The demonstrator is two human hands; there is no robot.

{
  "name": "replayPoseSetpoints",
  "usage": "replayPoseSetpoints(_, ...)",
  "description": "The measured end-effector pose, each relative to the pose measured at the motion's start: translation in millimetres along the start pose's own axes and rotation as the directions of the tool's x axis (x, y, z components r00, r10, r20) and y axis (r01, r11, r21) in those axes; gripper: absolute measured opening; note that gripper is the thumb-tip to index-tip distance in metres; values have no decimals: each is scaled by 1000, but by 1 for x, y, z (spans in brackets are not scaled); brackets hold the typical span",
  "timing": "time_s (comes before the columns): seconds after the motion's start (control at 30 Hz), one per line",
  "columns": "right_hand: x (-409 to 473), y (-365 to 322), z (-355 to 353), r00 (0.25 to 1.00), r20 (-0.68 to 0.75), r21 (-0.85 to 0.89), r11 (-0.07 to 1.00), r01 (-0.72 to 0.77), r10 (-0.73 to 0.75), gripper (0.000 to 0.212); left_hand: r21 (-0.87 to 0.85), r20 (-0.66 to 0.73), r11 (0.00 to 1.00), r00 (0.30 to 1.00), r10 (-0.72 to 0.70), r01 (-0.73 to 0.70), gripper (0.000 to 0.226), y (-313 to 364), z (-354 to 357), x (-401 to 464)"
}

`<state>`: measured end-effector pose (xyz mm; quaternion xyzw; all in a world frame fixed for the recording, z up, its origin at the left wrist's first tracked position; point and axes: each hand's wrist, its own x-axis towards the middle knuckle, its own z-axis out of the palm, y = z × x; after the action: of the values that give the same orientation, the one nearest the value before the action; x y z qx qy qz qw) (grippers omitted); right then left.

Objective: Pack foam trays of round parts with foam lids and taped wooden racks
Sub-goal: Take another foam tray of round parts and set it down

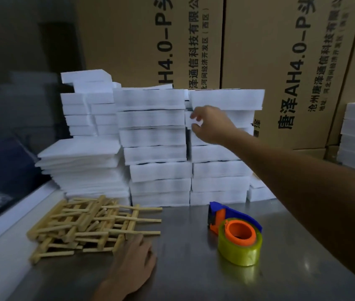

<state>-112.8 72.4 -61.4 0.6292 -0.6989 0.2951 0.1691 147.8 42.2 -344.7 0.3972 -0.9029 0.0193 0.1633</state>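
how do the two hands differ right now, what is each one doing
The right hand is raised and stretched forward to the tall stack of white foam trays, fingers curled at a tray's edge. The left hand lies low on the steel table, fingers relaxed, touching the pile of pale wooden racks. Both are bare.

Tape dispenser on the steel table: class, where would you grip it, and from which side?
Probably grip the tape dispenser by its blue and orange body behind the yellow roll, coming from above. It lies flat with the roll's open core facing up; the far dark end looks like the cutter, best avoided.
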Motion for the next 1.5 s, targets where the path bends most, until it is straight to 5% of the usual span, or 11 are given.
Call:
replayPoseSetpoints(0.17, 43, -41, 6, 989, 34, -202, 969, 144, -140, 53, -42, -103, 998, 994, -46, 42, 18, -20, 8, -12)
replayPoseSetpoints(0.53, 108, -64, 38, 990, -12, -372, 920, 123, -138, 88, -82, -119, 994, 989, -89, 79, 20, -22, 15, -8)
replayPoseSetpoints(0.8, 119, -64, 33, 995, -54, -538, 842, 43, -85, 71, -105, -103, 991, 990, -95, 84, 16, -22, 13, -8)
replayPoseSetpoints(1.0, 112, -67, 33, 941, -194, -617, 780, 102, -277, 52, -115, -91, 989, 991, -103, 92, 18, -22, 11, -7)
replayPoseSetpoints(1.5, -42, -30, 30, 819, -340, -342, 872, 350, -462, 69, -72, -130, 994, 987, -90, 81, 15, -12, 1, -19)
